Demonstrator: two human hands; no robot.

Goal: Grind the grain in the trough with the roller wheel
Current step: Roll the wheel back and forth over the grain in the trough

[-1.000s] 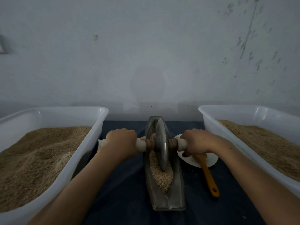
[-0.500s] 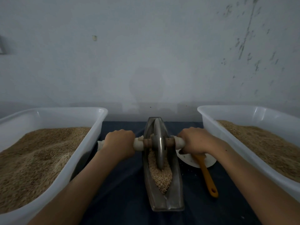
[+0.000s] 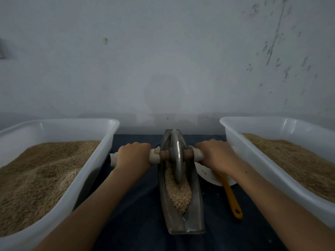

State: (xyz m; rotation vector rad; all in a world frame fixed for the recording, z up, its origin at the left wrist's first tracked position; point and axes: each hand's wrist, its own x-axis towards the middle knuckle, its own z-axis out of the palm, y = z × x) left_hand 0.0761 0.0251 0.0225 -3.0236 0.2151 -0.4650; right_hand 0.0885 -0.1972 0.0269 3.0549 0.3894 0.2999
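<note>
I am gripping the axle handles with my left hand [image 3: 133, 156] and right hand [image 3: 216, 155], pressing the roller wheel [image 3: 176, 158] evenly down into the grain [image 3: 178, 194], keeping it centred in the trough [image 3: 196, 205]

Metal trough [image 3: 183, 211]: narrow, boat-shaped, lying lengthwise between the two hands. Pale grain [image 3: 178, 192] fills its channel. Roller wheel [image 3: 176, 156]: grey metal disc, upright on edge in the grain, midway between the hands, toward the trough's far end.

No legible text or markings.
</note>
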